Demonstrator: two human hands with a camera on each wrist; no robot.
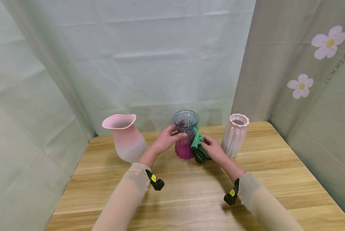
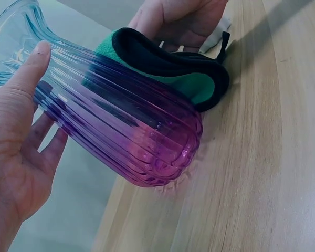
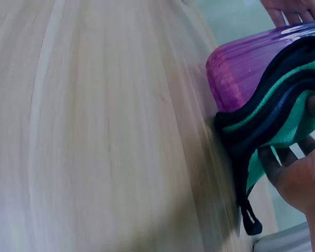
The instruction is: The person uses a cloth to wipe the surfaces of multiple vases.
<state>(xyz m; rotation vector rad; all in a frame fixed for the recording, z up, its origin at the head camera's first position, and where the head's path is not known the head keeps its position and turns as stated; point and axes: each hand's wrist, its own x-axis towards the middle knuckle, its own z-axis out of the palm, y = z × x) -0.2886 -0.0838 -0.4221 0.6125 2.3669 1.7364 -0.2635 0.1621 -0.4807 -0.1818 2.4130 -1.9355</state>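
Observation:
A ribbed glass vase [image 1: 185, 151], blue at the flared rim and fading to magenta at its base, stands at the middle back of the table. My left hand [image 1: 165, 140] grips it below the rim, thumb across the front and fingers round the far side, as the left wrist view shows. In my right hand [image 1: 214, 149] is a folded green cloth [image 3: 296, 123] with black edging and a small black loop. The cloth lies along the right side of the glass vase, with the thumb on one face and fingers behind.
To the left stands a wide pink-to-white vase [image 1: 129, 142] with a wavy rim. A pale pink fluted vase [image 1: 234, 139] is just behind my right hand. All are on a wooden table [image 1: 186, 199], with hanging fabric [image 1: 160, 64] behind it.

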